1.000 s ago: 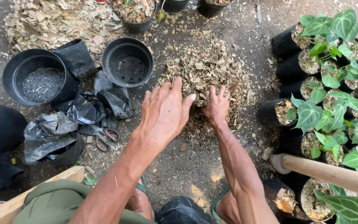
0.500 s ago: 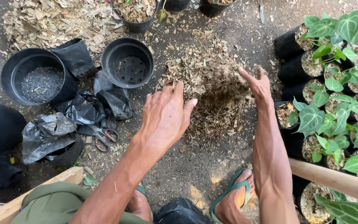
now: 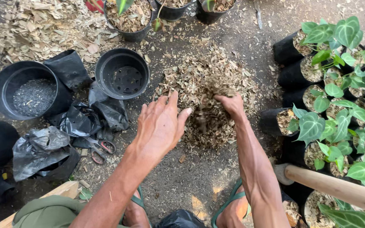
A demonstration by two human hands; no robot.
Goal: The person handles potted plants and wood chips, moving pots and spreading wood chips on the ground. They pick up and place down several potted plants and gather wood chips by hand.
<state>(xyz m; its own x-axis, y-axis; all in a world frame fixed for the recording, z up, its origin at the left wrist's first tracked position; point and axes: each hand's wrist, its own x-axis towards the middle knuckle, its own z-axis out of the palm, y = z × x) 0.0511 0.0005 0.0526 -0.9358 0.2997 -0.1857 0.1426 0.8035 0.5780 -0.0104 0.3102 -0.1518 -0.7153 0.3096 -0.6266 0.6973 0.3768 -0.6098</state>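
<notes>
A heap of dry wood chips and leaf bits [image 3: 199, 76] lies on the bare ground in front of me. My right hand [image 3: 232, 104] is curled into the near side of the heap, fingers buried, with loose chips blurred in motion beneath it. Just left of the heap hovers my left hand [image 3: 159, 126], palm down, fingers spread, holding nothing. An empty black plastic pot [image 3: 122, 74] stands left of the heap.
A second black pot [image 3: 26, 90] with grey grit stands far left, with crumpled black bags [image 3: 85, 120] and red-handled scissors [image 3: 100, 147] nearby. Potted green plants [image 3: 339, 105] crowd the right side. A wooden handle [image 3: 334, 188] crosses the lower right. Another chip pile [image 3: 43, 29] lies top left.
My right hand has come back from the far right of the heap and dug into its near side, sending chips flying. My left hand stays open above the ground.
</notes>
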